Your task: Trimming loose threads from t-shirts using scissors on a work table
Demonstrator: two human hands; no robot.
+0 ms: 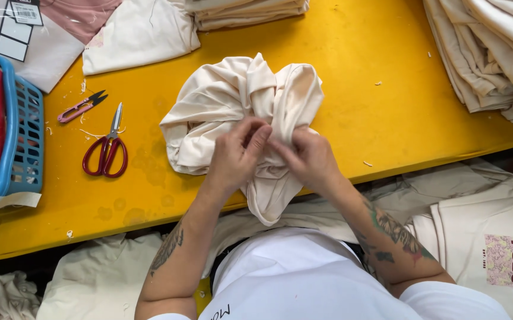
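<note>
Cream garment (233,101) bunched on yellow table (375,83); left hand (236,155), right hand (310,157) together, pinching its fabric.

2 scissors (106,149), 1 basket (26,142), ~3 garment stacks (494,53)

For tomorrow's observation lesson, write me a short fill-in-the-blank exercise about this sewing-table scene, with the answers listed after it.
1. Both hands, left hand and right hand, grip a bunched cream garment on a ____ table.
2. The scissors have ____ handles.
3. The pink thread snips lie ____ the scissors in the picture.
4. The basket at the table's left edge is ____.

Missing words: yellow; red; above; blue
</note>
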